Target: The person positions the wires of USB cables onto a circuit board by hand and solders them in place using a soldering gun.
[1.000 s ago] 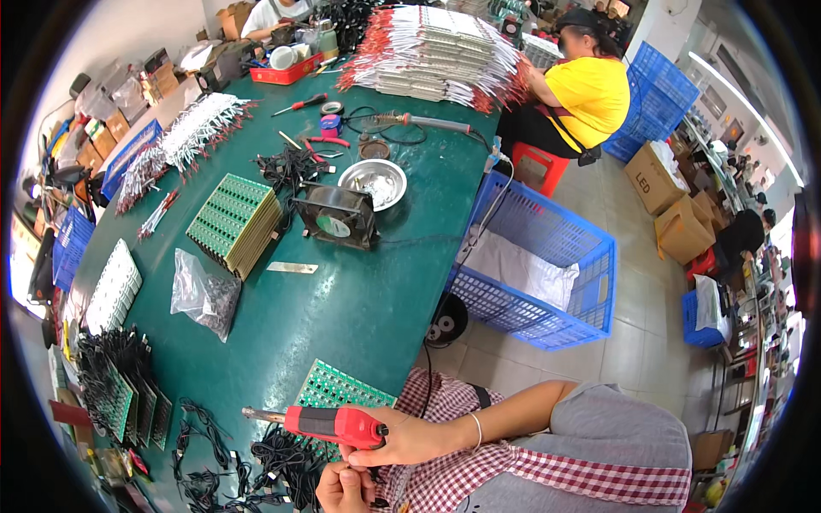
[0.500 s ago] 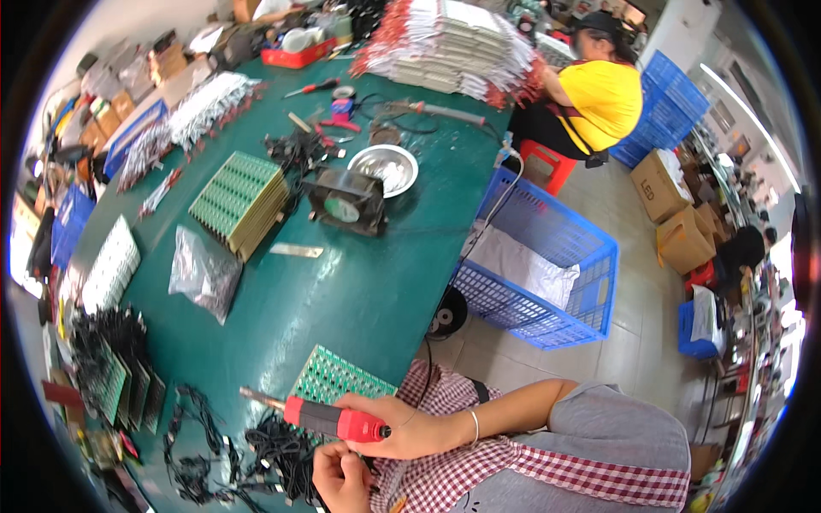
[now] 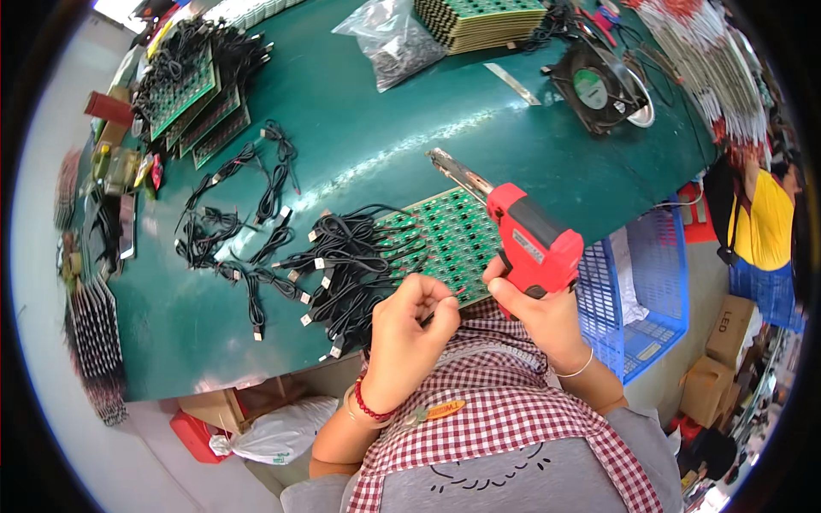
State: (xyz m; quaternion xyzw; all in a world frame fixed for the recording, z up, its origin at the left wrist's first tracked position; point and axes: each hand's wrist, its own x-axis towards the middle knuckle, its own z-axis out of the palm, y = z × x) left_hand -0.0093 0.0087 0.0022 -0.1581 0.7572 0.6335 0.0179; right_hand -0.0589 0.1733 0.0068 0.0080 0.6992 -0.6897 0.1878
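My right hand (image 3: 547,321) grips a red and black soldering gun (image 3: 539,239), its metal tip pointing up and left above a green circuit board panel (image 3: 453,235). My left hand (image 3: 415,329) is pinched at the near edge of that panel. A thin wire with a reddish end (image 3: 460,292) shows at its fingertips; most of it is hidden by the fingers. Black USB cables (image 3: 342,265) lie bunched against the panel's left side, several with their wires reaching onto it. The gun's tip is apart from the board.
More black cables (image 3: 227,227) lie loose at the left. Boards with cables (image 3: 197,98) are piled at the far left. Beyond are a bag of small parts (image 3: 398,43), a board stack (image 3: 483,30), a metal strip (image 3: 511,83) and a fan (image 3: 599,90). A blue crate (image 3: 637,291) stands right.
My view has swung left and down toward the panel. My right hand now holds the soldering gun upright to the right, tip up-left. My left hand has come to the panel's edge, pinching a wire.
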